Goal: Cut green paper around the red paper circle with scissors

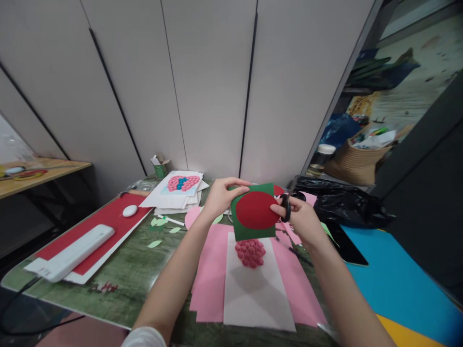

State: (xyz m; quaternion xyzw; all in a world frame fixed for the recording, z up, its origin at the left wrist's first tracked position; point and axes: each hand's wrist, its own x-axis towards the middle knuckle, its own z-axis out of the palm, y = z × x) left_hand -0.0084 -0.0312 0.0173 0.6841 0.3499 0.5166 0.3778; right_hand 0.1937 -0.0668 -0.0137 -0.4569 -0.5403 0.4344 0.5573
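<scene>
My left hand (224,196) pinches the top left corner of a green paper sheet (269,232), held up above the table. A red paper circle (255,210) lies against the front of that sheet. My right hand (298,214) is closed around black-handled scissors (286,207), their blades pointing up. Its thumb also touches the right edge of the red circle. Below the sheet is white paper (258,299) bearing a cluster of dark pink balls (251,253), the top of which is hidden. Pink sheets (211,274) lie under the white paper.
Light green paper leaves (155,244) and a pink circle (193,217) lie to the left. Beyond them are a white device (81,250) on red card, and a picture (183,183) on stacked paper. Blue card (390,270), a tablet (347,243) and a black bag (343,200) are at right.
</scene>
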